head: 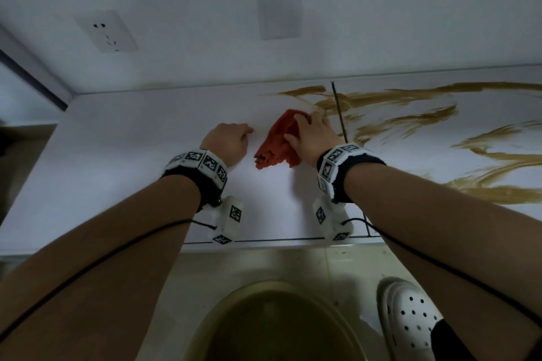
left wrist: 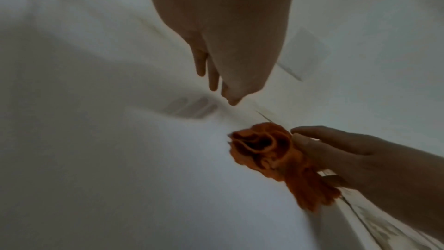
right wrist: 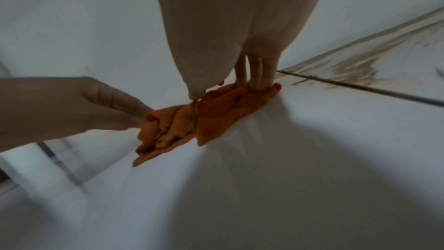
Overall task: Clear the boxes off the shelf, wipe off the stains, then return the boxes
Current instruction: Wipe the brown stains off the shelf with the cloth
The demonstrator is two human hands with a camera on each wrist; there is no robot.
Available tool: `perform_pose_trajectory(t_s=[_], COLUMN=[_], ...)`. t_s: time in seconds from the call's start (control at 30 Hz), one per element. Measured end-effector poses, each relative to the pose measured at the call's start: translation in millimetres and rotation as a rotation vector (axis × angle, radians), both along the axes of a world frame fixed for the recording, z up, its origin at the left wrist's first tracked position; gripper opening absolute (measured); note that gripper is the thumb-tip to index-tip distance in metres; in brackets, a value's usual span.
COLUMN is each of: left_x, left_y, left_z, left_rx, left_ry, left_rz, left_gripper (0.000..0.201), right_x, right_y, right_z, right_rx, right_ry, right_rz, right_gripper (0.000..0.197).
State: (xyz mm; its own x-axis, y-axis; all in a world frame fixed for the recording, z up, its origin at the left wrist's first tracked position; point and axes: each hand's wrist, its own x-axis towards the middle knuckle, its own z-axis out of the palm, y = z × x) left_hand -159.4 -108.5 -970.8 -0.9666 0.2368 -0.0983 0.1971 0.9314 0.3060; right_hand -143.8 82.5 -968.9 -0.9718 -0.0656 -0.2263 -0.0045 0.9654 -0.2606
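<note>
An orange cloth [head: 277, 141] lies crumpled on the white shelf [head: 123, 173], just left of broad brown stains [head: 410, 123]. My right hand [head: 311, 132] presses flat on the cloth's far right part with straight fingers [right wrist: 254, 77]. My left hand [head: 231, 138] rests beside the cloth's left edge, fingers loosely curled and holding nothing. In the right wrist view its fingertips [right wrist: 144, 113] reach the edge of the cloth [right wrist: 192, 121]; in the left wrist view they hang a little apart from the cloth [left wrist: 269, 151]. No boxes are in view.
A dark seam [head: 340, 114] crosses the shelf beside the cloth. The wall behind carries a socket [head: 107, 32] and a blank plate [head: 280, 16]. On the floor below the shelf's front edge sit an olive basin [head: 272, 322] and my white shoe [head: 407, 316].
</note>
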Motion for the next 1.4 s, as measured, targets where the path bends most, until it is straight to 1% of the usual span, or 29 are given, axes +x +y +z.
perform_pose_trajectory(t_s=[0.07,0.13,0.3,0.37,0.47,0.53,0.63,0.67,0.73,0.83,1.0,1.13,1.27,1.4], left_x=[-4,-6,-10,-9,-9,-8,-8,-8,-9,-12,-20,-27,-27,-26], left_y=[-15,-25,-36,-35,-34,-34,-36,-36,-36,-39,-41,-38,-33,-32], left_z=[-2,-3,-7,-8,-8,-6,-3,-2,-2,-2,-4,-3,-1,1], left_rx=[-0.093,-0.148,-0.235,-0.233,-0.217,-0.220,-0.222,-0.224,-0.230,-0.252,-0.280,-0.260,-0.229,-0.200], left_ry=[-0.051,-0.072,-0.033,-0.037,-0.035,-0.050,-0.017,-0.009,-0.015,-0.053,-0.081,-0.112,-0.087,-0.106], left_rz=[0.081,0.111,0.073,0.061,0.048,0.038,0.009,0.000,-0.002,0.010,0.002,0.063,0.106,0.116], left_gripper=[0.039,0.041,0.047,0.047,0.047,0.048,0.046,0.044,0.043,0.042,0.041,0.041,0.038,0.037], right_x=[-4,-10,-27,-31,-33,-30,-21,-20,-25,-44,-76,-95,-105,-105], right_y=[-8,-15,-35,-41,-45,-48,-62,-68,-78,-88,-105,-107,-93,-59], right_z=[-1,-3,-10,-10,-6,-5,-8,-8,-8,-7,-1,1,-10,-12], right_rx=[0.085,0.139,0.071,0.090,0.137,0.174,0.189,0.195,0.224,0.260,0.311,0.333,0.257,0.278], right_ry=[-0.019,-0.019,-0.149,-0.149,-0.171,-0.184,-0.168,-0.174,-0.199,-0.206,-0.165,-0.160,-0.147,-0.146], right_rz=[0.003,-0.010,-0.063,-0.059,-0.046,0.052,0.290,0.341,0.374,0.374,0.351,0.312,0.219,0.096], right_gripper=[0.062,0.065,0.086,0.084,0.069,0.063,0.061,0.062,0.065,0.066,0.064,0.063,0.064,0.063])
